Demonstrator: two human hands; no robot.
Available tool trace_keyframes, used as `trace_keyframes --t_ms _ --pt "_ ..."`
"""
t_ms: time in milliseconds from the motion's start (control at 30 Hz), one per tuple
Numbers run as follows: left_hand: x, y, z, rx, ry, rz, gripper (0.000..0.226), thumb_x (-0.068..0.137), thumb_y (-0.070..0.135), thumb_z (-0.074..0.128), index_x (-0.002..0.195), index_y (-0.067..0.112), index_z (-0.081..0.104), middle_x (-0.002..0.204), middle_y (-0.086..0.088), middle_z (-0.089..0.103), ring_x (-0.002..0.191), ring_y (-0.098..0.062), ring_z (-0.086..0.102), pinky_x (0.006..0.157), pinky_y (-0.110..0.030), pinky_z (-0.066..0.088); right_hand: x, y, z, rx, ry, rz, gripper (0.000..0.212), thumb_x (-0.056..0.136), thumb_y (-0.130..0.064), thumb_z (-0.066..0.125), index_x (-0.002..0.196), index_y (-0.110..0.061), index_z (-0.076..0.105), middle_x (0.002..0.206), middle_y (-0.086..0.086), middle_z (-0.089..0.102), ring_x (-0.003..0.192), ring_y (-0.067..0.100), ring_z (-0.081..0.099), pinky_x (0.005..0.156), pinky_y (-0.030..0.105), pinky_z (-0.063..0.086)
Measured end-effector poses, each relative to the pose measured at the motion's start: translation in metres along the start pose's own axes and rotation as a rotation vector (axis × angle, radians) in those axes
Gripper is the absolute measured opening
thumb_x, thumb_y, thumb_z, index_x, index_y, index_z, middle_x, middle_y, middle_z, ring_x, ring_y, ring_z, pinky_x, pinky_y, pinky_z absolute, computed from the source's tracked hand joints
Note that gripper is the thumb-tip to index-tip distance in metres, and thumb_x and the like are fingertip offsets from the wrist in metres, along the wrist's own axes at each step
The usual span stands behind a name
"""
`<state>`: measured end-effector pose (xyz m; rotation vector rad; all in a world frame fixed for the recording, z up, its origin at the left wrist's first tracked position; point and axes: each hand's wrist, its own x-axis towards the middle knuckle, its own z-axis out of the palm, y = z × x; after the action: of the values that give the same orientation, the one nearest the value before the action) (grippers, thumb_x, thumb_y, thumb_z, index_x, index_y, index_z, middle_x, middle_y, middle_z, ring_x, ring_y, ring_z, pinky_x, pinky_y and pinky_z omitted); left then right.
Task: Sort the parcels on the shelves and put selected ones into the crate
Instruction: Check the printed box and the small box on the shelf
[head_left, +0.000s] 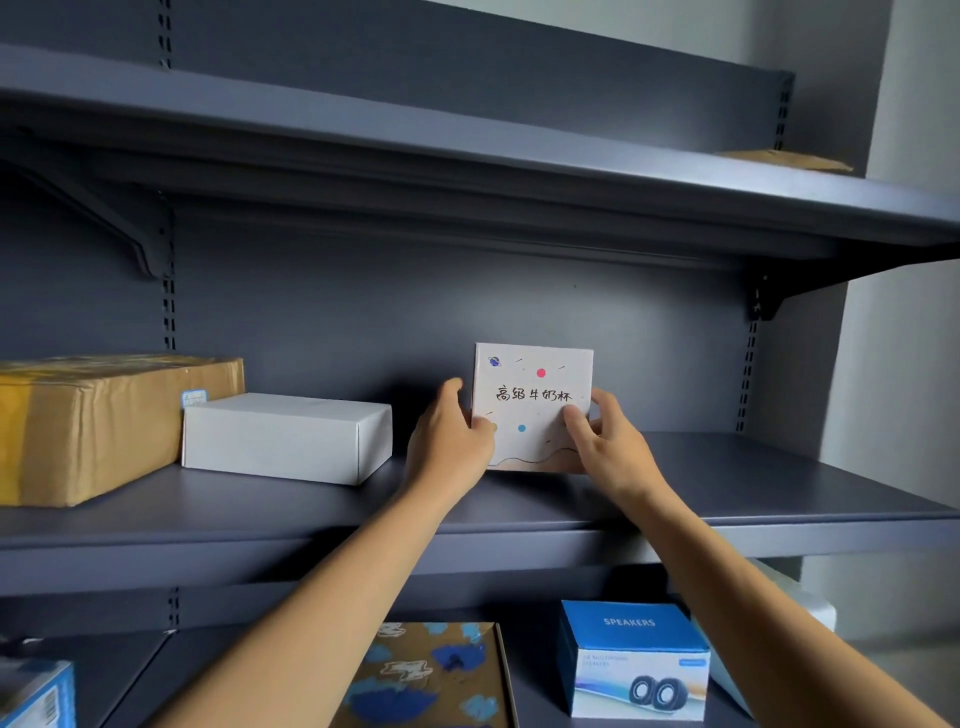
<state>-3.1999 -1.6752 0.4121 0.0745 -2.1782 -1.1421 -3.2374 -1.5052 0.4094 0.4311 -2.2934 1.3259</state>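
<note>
Outstretched, the left hand (452, 436) and right hand (605, 441) grip opposite side edges of an upright, square, pale printed milk-cup box (532, 395) standing on the grey metal shelf (779, 478), a plain white carton (285, 436) and taped brown parcel (93, 426) lying leftward.

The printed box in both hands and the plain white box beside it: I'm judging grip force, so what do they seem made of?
Printed box: likely thin matte paperboard, going by its flat printed face and crisp edges. Plain white box: probably matte white corrugated card; a folded side flap seam shows.
</note>
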Motion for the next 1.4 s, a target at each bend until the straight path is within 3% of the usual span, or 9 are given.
trace_keyframes --t_ms 100,400,633,900,1000,1167,1267,1333,1400 --pt "-0.005 0.003 -0.001 0.066 -0.1 0.016 0.03 0.089 0.016 0.049 0.12 0.016 0.05 0.115 -0.001 0.064 0.1 -0.025 0.059 0.076 -0.032 0.046 0.002 0.003 0.001 -0.121 0.032 0.025 0.037 0.1 -0.03 0.045 0.134 -0.013 0.045 0.107 0.01 0.062 0.105 0.031 0.055 0.075 0.029 0.034" --pt "-0.019 0.015 -0.023 0.211 -0.085 0.097 0.041 0.091 0.016 0.049 0.13 0.009 0.04 0.132 -0.01 0.042 0.122 -0.03 0.045 0.095 -0.038 0.041 -0.021 -0.023 0.008 -0.272 0.29 -0.093 0.041 0.09 -0.013 0.051 0.131 -0.017 0.044 0.128 0.008 0.047 0.116 0.028 0.049 0.084 0.039 0.044" --pt "-0.035 0.001 -0.081 0.144 0.139 0.343 0.024 0.086 0.009 0.048 0.106 0.017 0.057 0.114 0.003 0.055 0.101 -0.02 0.056 0.083 -0.036 0.047 -0.048 -0.068 0.053 -0.264 0.048 -0.396 0.032 0.095 -0.017 0.052 0.127 -0.016 0.052 0.12 0.005 0.054 0.099 0.02 0.059 0.077 0.031 0.044" --pt "-0.025 -0.056 -0.15 0.112 0.202 0.148 0.02 0.086 0.006 0.05 0.098 0.02 0.055 0.111 0.001 0.056 0.096 -0.02 0.058 0.082 -0.035 0.048 -0.04 -0.101 0.114 -0.207 -0.302 -0.246 0.073 0.081 -0.058 0.067 0.141 -0.028 0.039 0.146 0.006 0.039 0.132 0.021 0.042 0.108 0.032 0.036" --pt "-0.023 -0.074 -0.166 0.107 0.208 0.026 0.016 0.088 0.009 0.05 0.098 0.021 0.054 0.11 0.0 0.056 0.095 -0.019 0.056 0.079 -0.031 0.044 -0.028 -0.106 0.13 -0.143 -0.419 -0.151 0.09 0.075 -0.058 0.073 0.148 -0.027 0.029 0.152 0.004 0.031 0.136 0.018 0.037 0.106 0.024 0.029" --pt "-0.024 -0.087 -0.179 0.127 0.118 -0.121 0.01 0.089 0.012 0.051 0.085 0.02 0.056 0.096 0.006 0.056 0.094 -0.017 0.056 0.078 -0.029 0.046 -0.005 -0.114 0.154 -0.113 -0.552 -0.051 0.117 0.068 -0.057 0.079 0.155 -0.026 0.008 0.152 0.007 0.034 0.138 0.023 0.037 0.115 0.035 0.031" --pt "-0.023 -0.089 -0.18 0.2 0.053 -0.179 0.025 0.083 0.011 0.045 0.059 0.014 0.038 0.059 0.003 0.039 0.058 -0.024 0.033 0.051 -0.025 0.029 0.001 -0.115 0.158 -0.201 -0.549 -0.069 0.118 0.07 -0.055 0.079 0.155 -0.022 0.004 0.15 0.015 0.034 0.139 0.026 0.036 0.113 0.033 0.03" --pt "-0.023 -0.084 -0.178 0.202 0.004 -0.182 0.032 0.077 0.005 0.038 0.055 0.02 0.019 0.052 0.003 0.018 0.055 -0.019 0.013 0.053 -0.026 0.011 -0.002 -0.113 0.153 -0.153 -0.477 -0.096 0.111 0.071 -0.05 0.081 0.155 -0.022 0.013 0.148 0.015 0.028 0.138 0.024 0.034 0.108 0.027 0.029" --pt "-0.017 -0.079 -0.177 0.105 0.045 -0.229 0.028 0.078 0.008 0.039 0.059 0.023 0.025 0.058 0.002 0.02 0.057 -0.017 0.018 0.056 -0.027 0.02 -0.006 -0.108 0.146 -0.072 -0.361 -0.167 0.106 0.069 -0.044 0.084 0.152 -0.023 0.022 0.143 0.012 0.031 0.134 0.019 0.033 0.101 0.019 0.028"
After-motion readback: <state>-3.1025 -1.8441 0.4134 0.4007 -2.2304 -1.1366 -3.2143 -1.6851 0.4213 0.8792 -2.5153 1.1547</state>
